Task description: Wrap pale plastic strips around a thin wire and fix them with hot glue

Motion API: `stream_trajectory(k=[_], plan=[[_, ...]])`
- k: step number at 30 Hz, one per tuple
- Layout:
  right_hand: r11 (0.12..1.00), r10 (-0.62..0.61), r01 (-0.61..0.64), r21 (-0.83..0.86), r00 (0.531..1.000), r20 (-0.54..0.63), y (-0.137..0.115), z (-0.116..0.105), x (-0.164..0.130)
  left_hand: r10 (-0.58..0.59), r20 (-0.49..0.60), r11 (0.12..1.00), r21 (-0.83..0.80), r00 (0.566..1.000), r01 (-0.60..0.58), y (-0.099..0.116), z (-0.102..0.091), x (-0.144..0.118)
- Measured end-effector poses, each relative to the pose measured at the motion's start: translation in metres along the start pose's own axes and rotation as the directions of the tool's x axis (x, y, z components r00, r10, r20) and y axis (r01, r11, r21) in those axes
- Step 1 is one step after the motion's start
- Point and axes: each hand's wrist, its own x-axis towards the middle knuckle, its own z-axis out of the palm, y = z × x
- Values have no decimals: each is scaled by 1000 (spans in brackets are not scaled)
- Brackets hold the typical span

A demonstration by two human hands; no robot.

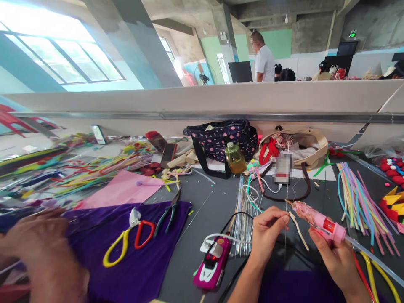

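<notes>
A person's two bare hands work above a dark grey desk [197,214], the right grip [333,252] wrapped around a pink glue gun [315,219] and the left grip [268,231] pinching a thin stem [285,240] between thumb and fingertips. The stem stands nearly upright through the left grip, above and below the fingers. The gun's nozzle points at it from the right, just above the pinch; whether the two touch cannot be told. A clear glue stick [374,257] trails from the gun's rear, past the right grip. A cream strip [299,232] lies between the grips.

Just left of the left grip lie a bundle of silvery wires [243,225] and a magenta power strip [224,249] with plugs in it. Farther left, scissors [128,232] and pliers [168,214] rest on a purple cloth [148,273], and a co-worker's hand [41,240], blurred, reaches in at the edge. Beyond the left grip stand a bottle [235,162] and a dark patterned bag [217,136]; beyond the right grip, to its right, pastel strips [360,202] fan out.
</notes>
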Motion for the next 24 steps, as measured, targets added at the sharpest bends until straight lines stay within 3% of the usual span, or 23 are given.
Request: stream_trajectory(k=[24], plan=[[990,44,-51,130,997,57,-5,-2,2,-10,-11,1000,-11,1000,9,6,2,-2]])
